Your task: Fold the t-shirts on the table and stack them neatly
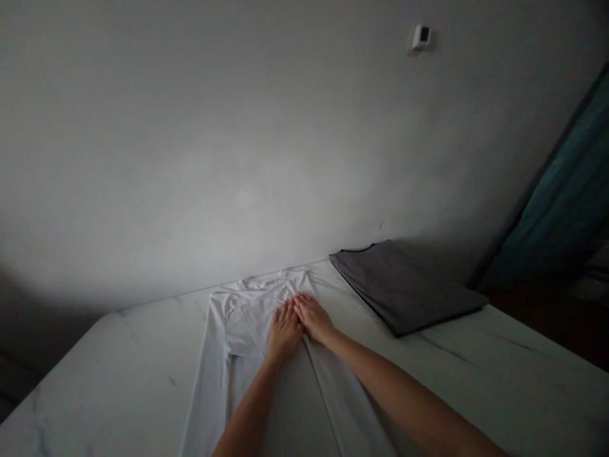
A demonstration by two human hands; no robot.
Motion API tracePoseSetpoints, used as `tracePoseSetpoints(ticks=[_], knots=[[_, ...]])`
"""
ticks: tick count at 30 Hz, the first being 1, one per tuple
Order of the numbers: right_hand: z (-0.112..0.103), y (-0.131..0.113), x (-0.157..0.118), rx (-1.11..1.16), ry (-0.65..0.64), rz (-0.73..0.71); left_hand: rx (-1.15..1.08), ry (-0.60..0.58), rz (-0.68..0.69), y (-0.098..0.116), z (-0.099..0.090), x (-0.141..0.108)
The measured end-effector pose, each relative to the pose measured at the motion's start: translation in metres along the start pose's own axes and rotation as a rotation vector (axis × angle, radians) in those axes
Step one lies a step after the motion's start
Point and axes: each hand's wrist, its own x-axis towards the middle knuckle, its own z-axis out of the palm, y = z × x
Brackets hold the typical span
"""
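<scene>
A white long-sleeved shirt (245,327) lies spread on the table in front of me, its neckline toward the wall and its sleeves running down toward me. Flat on the upper part of the shirt rests my left hand (285,333), fingers stretched out and pointing away. Beside it, touching at the fingers, my right hand (313,315) also presses flat on the cloth, angled to the left. Neither hand grips anything. The lower end of the shirt runs out of view at the bottom, partly covered by my forearms.
A dark grey folded cloth (404,289) with black edging lies to the right, near the wall. The white marble-patterned table (128,368) meets the wall at its back edge. A small white device (421,37) is mounted on the wall; a teal curtain (561,197) hangs at right.
</scene>
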Motion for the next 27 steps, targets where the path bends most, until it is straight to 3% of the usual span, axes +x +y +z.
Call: tracePoseSetpoints(ticks=[7, 13, 20, 24, 27], knots=[[-0.011, -0.020, -0.079, -0.068, 0.026, 0.032, -0.022, -0.056, -0.044, 0.011, -0.028, -0.003], [-0.021, -0.031, -0.145, -0.050, -0.102, -0.050, -0.117, -0.089, -0.113, 0.021, -0.056, -0.007], [-0.001, -0.015, -0.211, -0.079, 0.001, -0.260, -0.111, -0.132, -0.183, 0.035, -0.078, -0.017], [0.017, 0.003, -0.240, -0.173, 0.166, -0.458, -0.164, -0.227, -0.192, 0.051, -0.090, -0.048], [0.023, 0.012, -0.263, -0.195, 0.213, -0.547, -0.307, -0.355, -0.068, 0.056, -0.106, -0.097]])
